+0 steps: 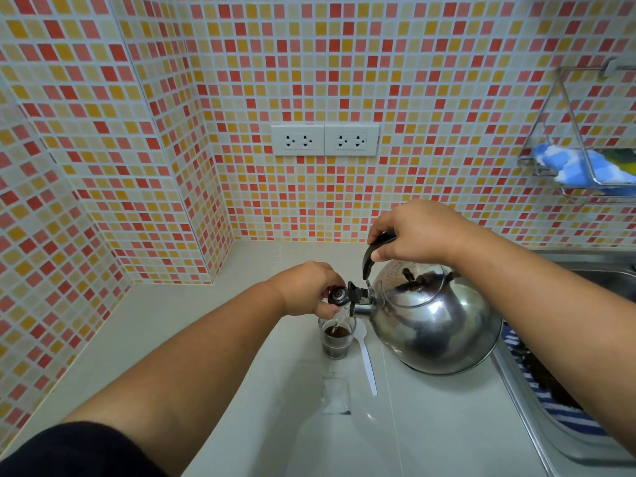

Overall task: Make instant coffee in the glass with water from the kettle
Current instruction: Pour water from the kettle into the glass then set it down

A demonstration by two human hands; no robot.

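Observation:
A steel kettle [437, 325] is tilted to the left above the counter, its spout over a small glass [336, 342]. My right hand [416, 234] grips the kettle's black handle from above. My left hand [308, 290] pinches the black spout cap [338, 297] and holds it flipped open. A thin stream of water runs from the spout into the glass, which holds dark coffee at the bottom. A white plastic spoon [367, 364] lies on the counter just right of the glass, partly under the kettle.
An empty clear sachet [335, 395] lies in front of the glass. A steel sink [599, 273] with a striped cloth [547, 390] borders the counter on the right. A wire rack with a blue sponge [578, 166] hangs on the tiled wall beside two sockets [325, 140].

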